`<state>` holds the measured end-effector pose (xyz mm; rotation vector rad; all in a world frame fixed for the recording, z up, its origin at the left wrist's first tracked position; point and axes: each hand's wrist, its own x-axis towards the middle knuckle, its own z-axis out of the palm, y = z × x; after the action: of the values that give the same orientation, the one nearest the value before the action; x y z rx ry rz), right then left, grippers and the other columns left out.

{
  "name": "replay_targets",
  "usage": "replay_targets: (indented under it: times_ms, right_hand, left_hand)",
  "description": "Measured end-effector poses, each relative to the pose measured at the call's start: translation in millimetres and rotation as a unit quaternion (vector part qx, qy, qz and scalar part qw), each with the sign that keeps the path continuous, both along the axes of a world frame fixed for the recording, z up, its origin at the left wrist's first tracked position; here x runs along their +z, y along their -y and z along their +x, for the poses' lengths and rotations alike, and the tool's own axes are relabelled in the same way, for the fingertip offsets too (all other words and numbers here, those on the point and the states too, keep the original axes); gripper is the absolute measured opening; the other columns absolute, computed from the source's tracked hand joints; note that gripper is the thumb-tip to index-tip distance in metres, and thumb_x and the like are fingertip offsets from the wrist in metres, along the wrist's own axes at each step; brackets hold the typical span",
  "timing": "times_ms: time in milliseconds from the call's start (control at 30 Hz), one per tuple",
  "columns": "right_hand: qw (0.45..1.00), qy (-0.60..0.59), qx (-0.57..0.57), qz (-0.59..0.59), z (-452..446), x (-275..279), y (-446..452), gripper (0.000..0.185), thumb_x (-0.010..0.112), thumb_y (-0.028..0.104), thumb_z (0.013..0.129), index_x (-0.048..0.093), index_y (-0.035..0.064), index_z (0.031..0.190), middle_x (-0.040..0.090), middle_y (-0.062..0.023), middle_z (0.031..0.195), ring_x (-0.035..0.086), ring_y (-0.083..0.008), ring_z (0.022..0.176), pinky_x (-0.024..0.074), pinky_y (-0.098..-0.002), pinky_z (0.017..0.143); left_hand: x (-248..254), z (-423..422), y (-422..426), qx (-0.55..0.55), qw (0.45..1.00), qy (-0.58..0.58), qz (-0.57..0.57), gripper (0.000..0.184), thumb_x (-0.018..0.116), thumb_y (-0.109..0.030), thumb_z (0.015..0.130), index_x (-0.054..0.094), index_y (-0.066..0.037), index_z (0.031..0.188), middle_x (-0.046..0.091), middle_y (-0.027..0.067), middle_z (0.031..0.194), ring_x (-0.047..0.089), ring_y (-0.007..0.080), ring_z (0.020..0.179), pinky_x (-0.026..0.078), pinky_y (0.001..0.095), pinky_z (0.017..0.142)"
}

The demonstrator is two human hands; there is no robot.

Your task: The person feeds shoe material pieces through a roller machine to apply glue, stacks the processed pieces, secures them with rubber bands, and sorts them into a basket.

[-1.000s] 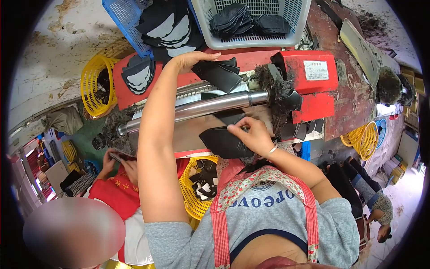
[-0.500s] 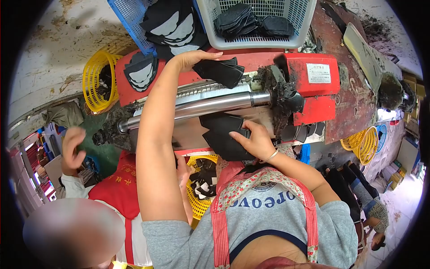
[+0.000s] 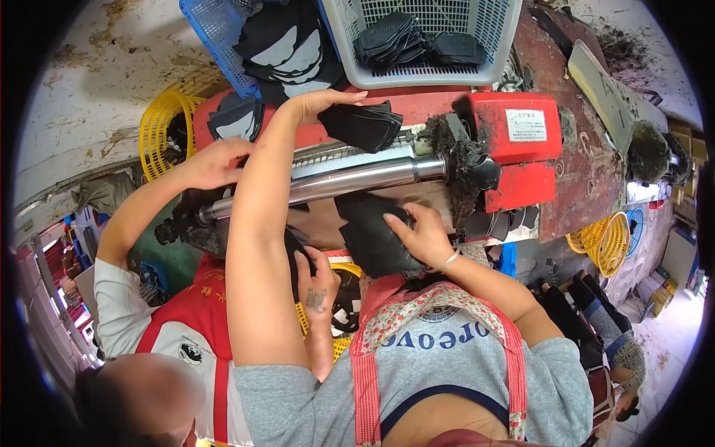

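Observation:
My left hand (image 3: 322,103) reaches across the red machine (image 3: 439,100), fingers closed at the left end of a stack of black cut pieces (image 3: 365,125); its thumb is hidden. Nearer my body, my right hand (image 3: 426,237) grips more black pieces (image 3: 378,237) by their right side, thumb on top. These lie spread over the flat plate (image 3: 320,220) in front of the shiny steel roller (image 3: 350,181). What the sheets are made of, I cannot tell.
A co-worker's hand (image 3: 223,162) is at the roller's left end; their other hand (image 3: 316,279) holds a black piece beside my left arm. Behind the machine stand a grey-white basket (image 3: 439,74) and a blue basket (image 3: 212,37) with black pieces. A yellow basket (image 3: 155,138) is left.
The co-worker's raised hand has come right, onto the machine's left end. Their other hand shows more fully, with a black piece. My hands have barely moved; the pieces under my right hand shifted slightly.

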<state>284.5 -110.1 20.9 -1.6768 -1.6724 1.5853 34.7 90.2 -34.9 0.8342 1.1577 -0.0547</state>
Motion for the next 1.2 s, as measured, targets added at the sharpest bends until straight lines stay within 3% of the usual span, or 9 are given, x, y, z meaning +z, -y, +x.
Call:
replay_targets:
  times_ms: [133, 167, 433, 533, 700, 800, 933, 1067, 1200]
  right_hand:
    - [0.996, -0.06, -0.062, -0.002, -3, -9, 0, 0.036, 0.071, 0.032, 0.078, 0.063, -0.003, 0.082, 0.063, -0.0176, 0.07, 0.061, -0.0296, 0.062, 0.0471, -0.0366, 0.062]
    - [0.995, -0.063, -0.03, 0.065, 1, -10, 5, 0.035, 0.071, 0.031, 0.078, 0.064, -0.0029, 0.082, 0.063, -0.0184, 0.071, 0.061, -0.0303, 0.062, 0.0475, -0.0372, 0.063]
    - [0.997, 0.014, -0.026, -0.07, -5, 3, -8, 0.035, 0.072, 0.031, 0.076, 0.064, -0.0031, 0.082, 0.062, -0.0198, 0.068, 0.062, -0.0325, 0.063, 0.0473, -0.0398, 0.063]
    - [0.997, -0.048, 0.035, 0.048, 8, 0, 6, 0.034, 0.07, 0.03, 0.078, 0.064, -0.0031, 0.081, 0.062, -0.0207, 0.068, 0.062, -0.0329, 0.065, 0.0472, -0.0414, 0.065]
    - [0.998, 0.021, 0.03, 0.045, -6, -3, -2, 0.034, 0.07, 0.029, 0.078, 0.063, -0.0046, 0.082, 0.061, -0.0229, 0.068, 0.062, -0.0364, 0.068, 0.0467, -0.0431, 0.066]
    - [0.997, 0.009, -0.013, -0.07, -9, 19, -15, 0.036, 0.07, 0.03, 0.078, 0.063, -0.0054, 0.082, 0.061, -0.0237, 0.07, 0.062, -0.0364, 0.07, 0.0467, -0.0433, 0.068]
    - [0.996, -0.059, 0.065, 0.016, 13, 4, 6, 0.037, 0.071, 0.033, 0.077, 0.064, -0.0034, 0.083, 0.063, -0.0223, 0.075, 0.062, -0.0354, 0.075, 0.0471, -0.0396, 0.069]
    - [1.0, 0.017, 0.02, -0.012, -6, 6, -9, 0.036, 0.071, 0.032, 0.077, 0.062, -0.0025, 0.079, 0.062, -0.0205, 0.072, 0.062, -0.0344, 0.071, 0.0479, -0.039, 0.067]
    - [0.998, -0.058, 0.021, -0.005, 8, 8, 4, 0.031, 0.07, 0.027, 0.078, 0.061, -0.0021, 0.077, 0.062, -0.0171, 0.067, 0.062, -0.0301, 0.063, 0.0481, -0.0382, 0.063]
  left_hand:
    - [-4, 1, -2, 0.006, 1.0, -0.011, 0.002, 0.066, 0.064, -0.065, 0.07, 0.067, -0.01, 0.107, 0.064, 0.0098, 0.108, 0.056, 0.0192, 0.102, 0.038, 0.032, 0.09]
    - [0, 4, -1, 0.012, 1.0, -0.025, 0.012, 0.066, 0.065, -0.065, 0.07, 0.067, -0.01, 0.107, 0.064, 0.0092, 0.106, 0.057, 0.0184, 0.1, 0.039, 0.0313, 0.089]
    - [-7, 5, -6, 0.017, 1.0, 0.012, -0.001, 0.061, 0.068, -0.062, 0.07, 0.068, -0.01, 0.102, 0.066, 0.0059, 0.099, 0.059, 0.0147, 0.092, 0.041, 0.0275, 0.085]
    - [-6, 6, -7, 0.021, 1.0, 0.011, -0.008, 0.061, 0.068, -0.062, 0.069, 0.068, -0.01, 0.101, 0.066, 0.0059, 0.098, 0.06, 0.0146, 0.091, 0.042, 0.0276, 0.084]
    - [-7, 6, -9, 0.027, 0.999, 0.011, -0.016, 0.06, 0.069, -0.061, 0.069, 0.068, -0.01, 0.1, 0.066, 0.0058, 0.096, 0.06, 0.0145, 0.089, 0.043, 0.0277, 0.083]
    - [-6, 6, -10, 0.03, 0.999, 0.01, -0.021, 0.059, 0.07, -0.061, 0.068, 0.068, -0.01, 0.099, 0.067, 0.0058, 0.095, 0.061, 0.0144, 0.088, 0.044, 0.0277, 0.083]
    - [-7, 5, -10, 0.039, 0.999, 0.008, -0.026, 0.059, 0.071, -0.06, 0.068, 0.068, -0.01, 0.098, 0.067, 0.0057, 0.093, 0.061, 0.0143, 0.087, 0.045, 0.0278, 0.082]
    - [-7, 6, -11, 0.041, 0.999, 0.006, -0.033, 0.058, 0.072, -0.06, 0.067, 0.068, -0.01, 0.097, 0.067, 0.0057, 0.092, 0.062, 0.0142, 0.086, 0.046, 0.0279, 0.081]
    - [-4, 6, -13, 0.046, 0.998, 0.003, -0.041, 0.057, 0.073, -0.059, 0.067, 0.068, -0.01, 0.096, 0.067, 0.0056, 0.09, 0.062, 0.0141, 0.085, 0.047, 0.0279, 0.081]
